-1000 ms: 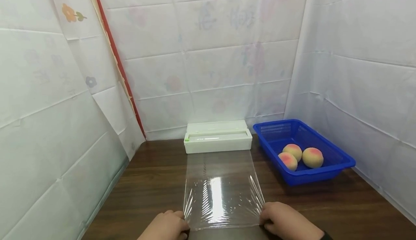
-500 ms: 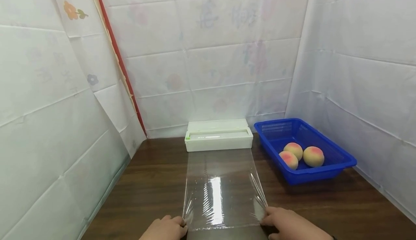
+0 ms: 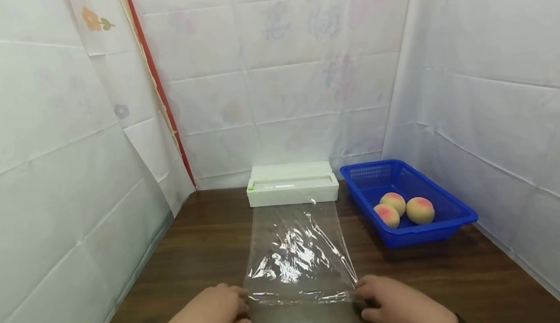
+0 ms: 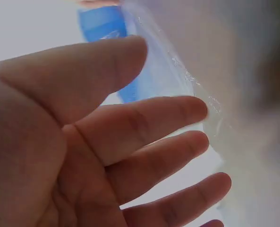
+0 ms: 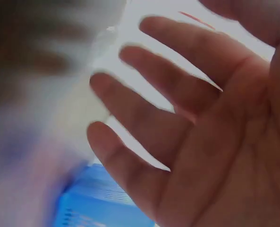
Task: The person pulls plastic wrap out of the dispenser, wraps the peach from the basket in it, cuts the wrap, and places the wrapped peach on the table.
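Observation:
A sheet of clear cling film (image 3: 294, 257) runs from a white dispenser box (image 3: 292, 190) toward the near side of the dark wooden table. Its surface is slack and wrinkled. At its near left corner is my left hand (image 3: 215, 304); in the left wrist view the thumb stands apart from the straight, spread fingers (image 4: 154, 118), and the film passes behind the fingertips. My right hand (image 3: 391, 301) is right at the near right corner. Its fingers (image 5: 130, 109) are spread with nothing between them in the right wrist view.
A blue plastic basket (image 3: 455, 211) with three peaches (image 3: 420, 210) stands at the back right. White sheeting (image 3: 280, 94) walls the table (image 3: 210, 245) at the back and both sides. A small green piece (image 3: 251, 187) sits at the box's left end.
The cling film has gone from stretched and smooth to slack and crinkled. Both hands have loosened their hold on its near corners, the fingers now spread.

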A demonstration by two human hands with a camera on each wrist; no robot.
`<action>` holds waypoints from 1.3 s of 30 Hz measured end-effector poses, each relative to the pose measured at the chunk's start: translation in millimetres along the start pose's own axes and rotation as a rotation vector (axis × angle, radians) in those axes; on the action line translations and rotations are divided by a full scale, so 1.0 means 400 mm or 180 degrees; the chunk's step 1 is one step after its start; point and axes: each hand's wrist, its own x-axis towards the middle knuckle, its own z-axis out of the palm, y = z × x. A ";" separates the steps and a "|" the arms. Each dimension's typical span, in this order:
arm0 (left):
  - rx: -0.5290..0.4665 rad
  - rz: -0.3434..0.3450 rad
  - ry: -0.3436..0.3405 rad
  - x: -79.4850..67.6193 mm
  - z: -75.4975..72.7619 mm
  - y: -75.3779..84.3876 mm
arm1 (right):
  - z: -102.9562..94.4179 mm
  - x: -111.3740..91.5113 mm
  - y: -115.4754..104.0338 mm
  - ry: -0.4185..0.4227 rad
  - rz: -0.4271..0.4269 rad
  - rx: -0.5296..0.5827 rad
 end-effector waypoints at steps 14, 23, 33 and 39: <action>-0.0929 -0.0406 0.0375 0.229 -0.263 -0.131 | -0.320 0.262 -0.066 0.1052 0.0263 -0.0568; -0.0570 -0.1259 0.1055 0.489 -0.216 -0.375 | -0.336 0.530 0.056 0.0837 0.0775 -0.0472; -0.0217 -0.0843 0.0886 0.564 -0.111 -0.423 | -0.249 0.563 0.131 0.0833 0.0758 -0.1029; -0.0215 -0.0902 0.0827 0.546 -0.103 -0.413 | -0.223 0.549 0.139 0.0932 0.0672 -0.1119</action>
